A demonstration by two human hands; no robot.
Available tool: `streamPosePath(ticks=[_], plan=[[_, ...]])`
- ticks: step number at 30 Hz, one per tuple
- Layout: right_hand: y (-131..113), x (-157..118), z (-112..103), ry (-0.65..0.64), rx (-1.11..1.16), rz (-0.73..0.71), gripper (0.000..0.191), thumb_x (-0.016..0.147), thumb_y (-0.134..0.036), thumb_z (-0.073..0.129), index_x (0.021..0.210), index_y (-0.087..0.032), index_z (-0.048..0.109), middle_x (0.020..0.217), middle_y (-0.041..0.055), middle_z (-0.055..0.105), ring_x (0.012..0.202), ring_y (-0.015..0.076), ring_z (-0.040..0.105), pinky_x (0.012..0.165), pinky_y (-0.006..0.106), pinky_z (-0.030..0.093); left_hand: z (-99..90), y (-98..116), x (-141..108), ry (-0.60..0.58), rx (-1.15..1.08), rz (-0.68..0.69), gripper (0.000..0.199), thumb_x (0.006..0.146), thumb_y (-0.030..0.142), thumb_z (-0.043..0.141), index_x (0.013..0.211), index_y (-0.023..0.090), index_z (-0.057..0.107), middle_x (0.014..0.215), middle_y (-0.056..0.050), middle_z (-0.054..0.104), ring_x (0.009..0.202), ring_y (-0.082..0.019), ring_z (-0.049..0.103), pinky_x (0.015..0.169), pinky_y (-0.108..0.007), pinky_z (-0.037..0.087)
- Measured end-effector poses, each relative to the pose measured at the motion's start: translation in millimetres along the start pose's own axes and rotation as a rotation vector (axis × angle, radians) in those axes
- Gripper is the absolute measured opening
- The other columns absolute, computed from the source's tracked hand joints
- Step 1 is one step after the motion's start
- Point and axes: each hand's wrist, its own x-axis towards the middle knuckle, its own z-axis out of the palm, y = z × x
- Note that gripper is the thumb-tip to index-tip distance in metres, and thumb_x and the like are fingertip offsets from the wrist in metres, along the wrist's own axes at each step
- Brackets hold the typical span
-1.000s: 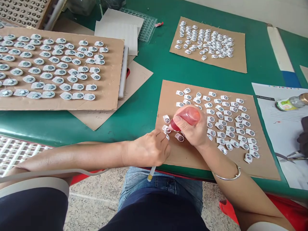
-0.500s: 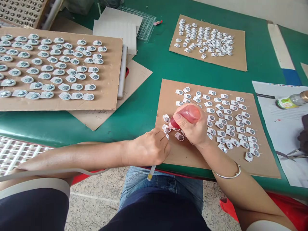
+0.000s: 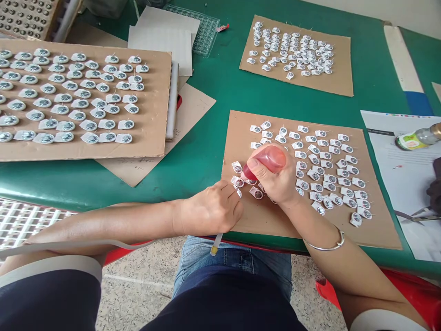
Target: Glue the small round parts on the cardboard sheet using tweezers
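My right hand (image 3: 280,186) is wrapped round a red squeeze bottle (image 3: 272,158), tilted with its nozzle down to the left. The nozzle is at a small white piece with a dark round centre (image 3: 237,182), one of several on a cardboard sheet (image 3: 265,225). Closed beside it, my left hand (image 3: 215,209) grips a slim translucent white stick (image 3: 217,243) with a yellow end, which sticks out below the fist. Its other end is hidden by the fingers. Whether the nozzle touches the piece I cannot tell.
To the left lies a larger cardboard sheet (image 3: 148,138) with rows of similar pieces. Another loaded cardboard sheet (image 3: 251,69) is at the back. On the right are printed paper (image 3: 382,156), a glass bottle (image 3: 418,138) and a dark-handled metal tool (image 3: 413,218).
The whole view has shifted slightly. Both hands keep nearly the same pose over the same pieces, and the red bottle stays in my right hand.
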Motion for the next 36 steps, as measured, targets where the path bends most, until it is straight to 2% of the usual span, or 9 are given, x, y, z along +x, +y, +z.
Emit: streamPosePath(ticks=[7,16,30,36], plan=[[0,0,1,-0.001,0.007,0.007,0.021,0.074,-0.035,0.066,0.072,-0.017,0.055,0.062,0.0010,0.056,0.056,0.0131,0.054,0.055,0.032,0.046,0.3,0,0,0.007,-0.003,-0.009,0.020,0.080,0.006,0.048,0.062,0.014,0.047,0.058,-0.004,0.051,0.054,-0.016,0.047,0.050,-0.030,0.036],[-2,2,-2,0.016,-0.051,-0.073,0.019,0.075,-0.034,0.065,0.072,-0.018,0.055,0.067,0.0007,0.059,0.061,0.0128,0.055,0.060,0.031,0.047,-1.4,-4,-1,-0.015,-0.086,-0.033,0.017,0.080,0.007,0.046,0.065,0.013,0.050,0.061,-0.005,0.052,0.058,-0.017,0.047,0.053,-0.031,0.035],[-2,2,-5,0.020,-0.094,-0.134,0.021,0.075,-0.037,0.065,0.072,-0.020,0.054,0.070,0.0017,0.060,0.066,0.0143,0.056,0.063,0.033,0.049,0.4,-17,-4,-0.030,-0.363,-0.187,0.016,0.074,0.009,0.047,0.060,0.016,0.045,0.059,-0.003,0.048,0.057,-0.015,0.043,0.056,-0.029,0.039],[-4,1,-6,0.010,-0.089,-0.164,0.020,0.074,-0.034,0.067,0.073,-0.019,0.054,0.069,0.0014,0.059,0.066,0.0141,0.055,0.062,0.033,0.048,0.4,-19,-3,-0.017,-0.406,-0.226,0.016,0.074,0.008,0.043,0.061,0.016,0.046,0.059,-0.003,0.048,0.056,-0.014,0.043,0.056,-0.028,0.040]])
